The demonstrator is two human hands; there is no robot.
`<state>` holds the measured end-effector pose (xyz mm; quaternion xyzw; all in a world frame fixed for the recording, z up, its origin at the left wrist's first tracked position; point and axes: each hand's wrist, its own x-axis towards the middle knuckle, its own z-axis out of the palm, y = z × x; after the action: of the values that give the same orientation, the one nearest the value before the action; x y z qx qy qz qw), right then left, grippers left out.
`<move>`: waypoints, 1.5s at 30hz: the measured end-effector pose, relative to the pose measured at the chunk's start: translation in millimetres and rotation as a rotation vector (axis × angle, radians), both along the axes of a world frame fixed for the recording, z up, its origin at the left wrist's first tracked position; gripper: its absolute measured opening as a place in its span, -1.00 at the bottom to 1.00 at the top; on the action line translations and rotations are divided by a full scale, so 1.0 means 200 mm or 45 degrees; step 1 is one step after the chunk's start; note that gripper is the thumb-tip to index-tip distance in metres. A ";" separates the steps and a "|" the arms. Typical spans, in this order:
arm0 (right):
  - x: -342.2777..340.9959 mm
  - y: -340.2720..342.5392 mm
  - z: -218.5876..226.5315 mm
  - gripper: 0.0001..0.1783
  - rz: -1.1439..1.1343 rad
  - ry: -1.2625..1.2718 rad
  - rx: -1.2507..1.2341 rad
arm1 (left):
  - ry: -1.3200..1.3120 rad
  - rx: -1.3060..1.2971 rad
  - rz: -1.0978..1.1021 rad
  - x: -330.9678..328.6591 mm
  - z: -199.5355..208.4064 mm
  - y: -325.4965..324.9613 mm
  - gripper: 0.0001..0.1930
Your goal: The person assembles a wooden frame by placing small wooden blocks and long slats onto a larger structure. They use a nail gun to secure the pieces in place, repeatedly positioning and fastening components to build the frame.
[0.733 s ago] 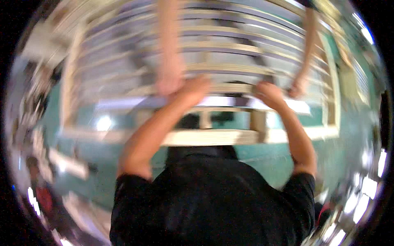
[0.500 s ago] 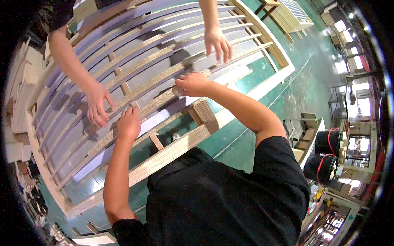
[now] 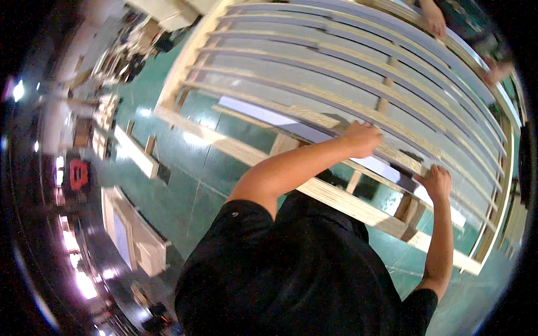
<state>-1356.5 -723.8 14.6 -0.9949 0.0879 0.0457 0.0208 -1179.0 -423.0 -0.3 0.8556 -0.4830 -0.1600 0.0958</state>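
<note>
- Preferably, share the load between the left hand [image 3: 363,140] and the right hand [image 3: 438,183], set apart along what looks like one narrow, speckled pale-wood slat [image 3: 402,159], so as not to twist it.
- Note bent fingers on both hands, curled down at the slat; impossible to make out whether gripping it, with fingertips partly hidden.
- Best to guide it level, parallel to the thick pale-wood near rail [image 3: 347,206], and to mind fingertips between neighbouring edges.
- Located toward the body side of the large rectangular pale-wood frame [image 3: 188,63], just beyond a smooth white strip [image 3: 269,116].
- Long and thin, seemingly bowed by the lens; grainy and yellowish along the lit edge.
</note>
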 end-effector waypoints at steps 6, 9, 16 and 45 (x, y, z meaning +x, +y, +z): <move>-0.07 0.04 0.06 -0.26 0.010 0.025 0.010 | -0.018 -0.071 -0.030 0.01 -0.14 0.00 -0.64; -0.32 -0.17 -0.09 -0.11 -0.129 -0.209 -0.075 | -0.022 -0.035 -0.025 0.04 -0.14 0.04 -0.54; -0.66 -0.32 -0.29 -0.45 -0.747 -0.083 0.208 | 0.036 0.057 -0.013 0.08 -0.07 0.14 -0.35; -0.44 -0.18 -0.32 -0.63 -0.630 -0.304 0.684 | -0.002 -0.086 -0.099 0.12 -0.15 0.08 -0.43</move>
<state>-1444.2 -759.2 -48.9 -0.9011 0.3071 -0.0553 0.3012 -1155.4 -406.8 -29.5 0.8325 -0.5212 -0.1463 0.1179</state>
